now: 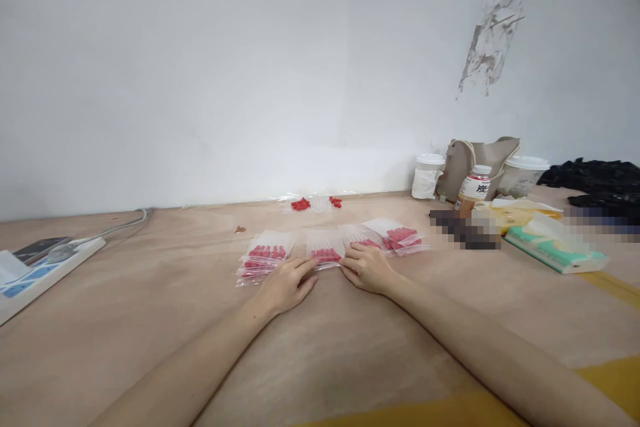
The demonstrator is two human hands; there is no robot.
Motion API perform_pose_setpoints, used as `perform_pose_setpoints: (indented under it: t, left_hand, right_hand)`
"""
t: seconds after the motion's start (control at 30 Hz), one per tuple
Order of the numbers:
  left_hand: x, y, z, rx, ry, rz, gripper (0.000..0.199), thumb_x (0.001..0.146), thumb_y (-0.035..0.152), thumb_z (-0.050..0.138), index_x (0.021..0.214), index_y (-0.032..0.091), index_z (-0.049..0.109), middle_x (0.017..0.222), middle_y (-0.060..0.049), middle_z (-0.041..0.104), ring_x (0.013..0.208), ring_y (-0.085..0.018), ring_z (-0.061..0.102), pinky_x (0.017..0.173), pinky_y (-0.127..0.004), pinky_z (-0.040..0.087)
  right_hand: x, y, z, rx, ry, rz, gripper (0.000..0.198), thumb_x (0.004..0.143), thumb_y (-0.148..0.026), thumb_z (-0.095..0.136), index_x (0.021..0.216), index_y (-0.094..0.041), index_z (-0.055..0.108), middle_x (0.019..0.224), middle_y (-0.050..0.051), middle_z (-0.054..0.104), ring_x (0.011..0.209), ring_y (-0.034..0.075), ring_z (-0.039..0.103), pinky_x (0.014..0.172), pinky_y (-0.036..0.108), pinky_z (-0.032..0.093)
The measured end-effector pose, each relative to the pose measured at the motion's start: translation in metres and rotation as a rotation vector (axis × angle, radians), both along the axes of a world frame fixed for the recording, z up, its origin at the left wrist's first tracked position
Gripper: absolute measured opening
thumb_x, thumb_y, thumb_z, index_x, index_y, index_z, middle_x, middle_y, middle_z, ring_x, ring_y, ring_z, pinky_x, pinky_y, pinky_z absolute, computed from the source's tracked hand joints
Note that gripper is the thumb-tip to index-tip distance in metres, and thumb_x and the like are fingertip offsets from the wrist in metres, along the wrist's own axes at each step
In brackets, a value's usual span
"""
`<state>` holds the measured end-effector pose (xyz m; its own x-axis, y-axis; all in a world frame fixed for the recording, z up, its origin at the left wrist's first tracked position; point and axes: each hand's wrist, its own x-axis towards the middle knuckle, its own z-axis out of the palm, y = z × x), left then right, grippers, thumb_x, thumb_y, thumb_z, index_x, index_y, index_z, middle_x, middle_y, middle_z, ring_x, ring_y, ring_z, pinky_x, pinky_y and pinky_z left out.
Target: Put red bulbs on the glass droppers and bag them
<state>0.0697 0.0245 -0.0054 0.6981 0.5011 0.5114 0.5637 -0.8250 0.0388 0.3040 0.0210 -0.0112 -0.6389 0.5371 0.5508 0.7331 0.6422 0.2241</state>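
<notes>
A small clear zip bag (326, 255) with a row of red pieces lies flat in the middle of the table, its opening edge towards me. My left hand (289, 283) rests at its left corner, fingers stretched and thumb apart. At the right corner is my right hand (369, 268), fingers spread and slightly bent, partly covering another zip bag (364, 240) of red pieces. A fanned stack of filled bags (265, 253) lies by my left hand. More filled bags (403, 237) overlap beyond my right hand. What the red pieces are is too small to tell.
Loose red pieces (301, 203) lie on clear plastic near the wall. At right stand a lidded cup (427, 177), a drink bottle (473, 192), a grey bag (457, 163) and a tissue pack (555, 243). A power strip (50, 273) lies at left.
</notes>
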Motion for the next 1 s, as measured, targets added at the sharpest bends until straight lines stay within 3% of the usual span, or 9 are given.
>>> perform_pose_setpoints:
  t: [0.1,0.23,0.4,0.67,1.0]
  left_hand:
    - [-0.003,0.005,-0.002,0.133,0.053,0.017,0.027,0.089,0.026,0.04,0.111,0.018,0.053,0.106,-0.009,0.06,0.096,-0.022,0.056,0.082,-0.037,0.048]
    - [-0.004,0.012,0.001,0.285,0.183,-0.018,0.03,0.091,0.013,0.028,0.102,0.015,0.056,0.097,-0.012,0.062,0.089,-0.021,0.058,0.076,-0.038,0.048]
    - [-0.005,0.013,0.007,0.348,0.3,-0.02,0.031,0.089,0.006,0.027,0.087,0.013,0.057,0.073,-0.01,0.061,0.068,-0.019,0.058,0.062,-0.034,0.045]
    - [-0.005,0.013,0.006,0.458,0.347,0.014,0.027,0.089,0.007,0.031,0.079,0.014,0.055,0.066,-0.005,0.058,0.062,-0.017,0.055,0.058,-0.031,0.04]
    - [-0.002,0.013,0.004,0.532,0.309,0.015,0.028,0.088,0.009,0.036,0.067,0.014,0.053,0.061,-0.004,0.056,0.057,-0.016,0.052,0.056,-0.029,0.036]
  right_hand:
    - [-0.003,-0.003,-0.003,-0.003,0.069,0.015,0.025,0.085,-0.021,0.04,0.072,-0.017,0.062,0.07,0.005,0.058,0.072,0.015,0.048,0.065,0.026,0.033]
    - [0.001,-0.001,-0.003,-0.027,0.106,0.052,0.024,0.086,-0.022,0.04,0.078,-0.018,0.063,0.071,0.005,0.059,0.073,0.014,0.049,0.066,0.025,0.033]
    - [0.008,0.006,-0.002,0.043,-0.023,0.058,0.027,0.088,-0.025,0.038,0.079,-0.019,0.063,0.071,0.005,0.06,0.072,0.015,0.048,0.062,0.026,0.03]
    - [0.01,0.007,-0.005,0.213,-0.182,-0.014,0.027,0.087,-0.013,0.037,0.074,-0.017,0.06,0.066,0.005,0.058,0.069,0.015,0.045,0.057,0.028,0.025]
    - [0.005,0.007,-0.002,0.228,-0.124,-0.028,0.024,0.085,-0.016,0.04,0.069,-0.017,0.058,0.065,0.004,0.057,0.069,0.014,0.044,0.057,0.028,0.024]
